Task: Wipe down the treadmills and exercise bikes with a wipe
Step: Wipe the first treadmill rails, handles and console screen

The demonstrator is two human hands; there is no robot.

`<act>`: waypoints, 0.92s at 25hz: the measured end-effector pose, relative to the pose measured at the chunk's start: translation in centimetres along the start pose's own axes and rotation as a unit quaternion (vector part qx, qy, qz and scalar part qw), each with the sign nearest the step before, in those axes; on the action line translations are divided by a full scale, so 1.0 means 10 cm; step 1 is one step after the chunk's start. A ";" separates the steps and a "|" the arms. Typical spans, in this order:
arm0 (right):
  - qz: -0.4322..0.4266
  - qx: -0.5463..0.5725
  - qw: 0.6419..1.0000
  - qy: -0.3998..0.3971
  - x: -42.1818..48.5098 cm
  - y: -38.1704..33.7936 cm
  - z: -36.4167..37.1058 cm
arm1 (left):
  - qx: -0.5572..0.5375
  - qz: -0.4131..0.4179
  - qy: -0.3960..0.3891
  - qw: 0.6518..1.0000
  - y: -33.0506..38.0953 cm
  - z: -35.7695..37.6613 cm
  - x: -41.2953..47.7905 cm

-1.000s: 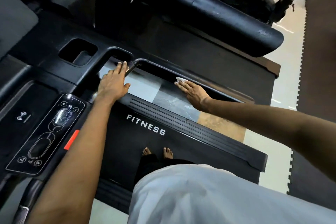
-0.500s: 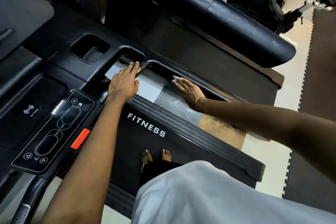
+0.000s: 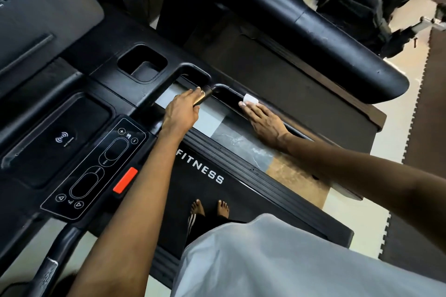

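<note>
I stand barefoot on a black treadmill with FITNESS printed on its deck (image 3: 200,171). My left hand (image 3: 181,111) rests on the metal grip sensor of the curved front handle (image 3: 204,99), its fingers wrapped over it. My right hand (image 3: 263,120) lies flat on the right handrail (image 3: 231,94), and a small white wipe (image 3: 251,99) is pressed under its fingertips against the rail.
The console (image 3: 94,164) with touch buttons and a red stop key (image 3: 125,179) sits at the left, beside a cup recess (image 3: 142,65). A second treadmill's thick black arm (image 3: 337,38) runs across the upper right. Dark foam floor mats (image 3: 424,108) lie at the right.
My left hand's fingers have closed over the metal grip sensor. My right hand has slid the wipe a little further forward along the handrail, so more of the wipe shows past the fingertips.
</note>
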State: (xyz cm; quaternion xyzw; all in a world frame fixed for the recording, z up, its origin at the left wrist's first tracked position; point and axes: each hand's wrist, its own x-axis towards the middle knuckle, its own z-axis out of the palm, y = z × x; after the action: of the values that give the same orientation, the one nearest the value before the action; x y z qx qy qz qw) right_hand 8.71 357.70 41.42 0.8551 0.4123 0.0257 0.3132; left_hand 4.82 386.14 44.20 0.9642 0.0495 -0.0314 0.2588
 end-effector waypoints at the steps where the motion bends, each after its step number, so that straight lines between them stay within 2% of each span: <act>1: 0.000 -0.013 1.000 -0.009 0.06 -0.02 -0.02 | -0.013 -0.002 0.000 1.000 -0.02 0.01 0.02; 6: -0.023 -0.076 0.991 -0.105 0.59 -0.22 -0.30 | -0.038 -0.011 -0.013 0.999 -0.04 0.00 0.05; 10: -0.063 -0.133 0.976 -0.163 0.56 -0.20 -0.27 | -0.028 0.003 -0.012 1.000 -0.05 0.01 0.05; 12: -0.064 -0.095 0.983 -0.141 0.59 -0.13 -0.31 | -0.025 0.006 -0.010 1.000 -0.04 -0.01 0.05; 16: -0.051 0.018 0.998 -0.012 0.62 0.00 -0.35 | -0.016 0.007 -0.005 1.000 -0.01 -0.03 0.02; 21: -0.046 0.103 0.992 0.051 0.46 0.09 -0.26 | -0.017 -0.001 -0.011 1.000 0.01 -0.04 0.00; 23: -0.031 0.155 0.986 0.045 0.51 0.05 -0.27 | -0.024 -0.004 -0.002 1.000 0.03 -0.06 -0.02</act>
State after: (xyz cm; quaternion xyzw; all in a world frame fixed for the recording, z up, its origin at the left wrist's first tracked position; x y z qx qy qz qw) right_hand 11.59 362.54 42.82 0.8781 0.4512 -0.0098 0.1591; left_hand 4.72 386.18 44.87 0.9575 0.0537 -0.0334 0.2815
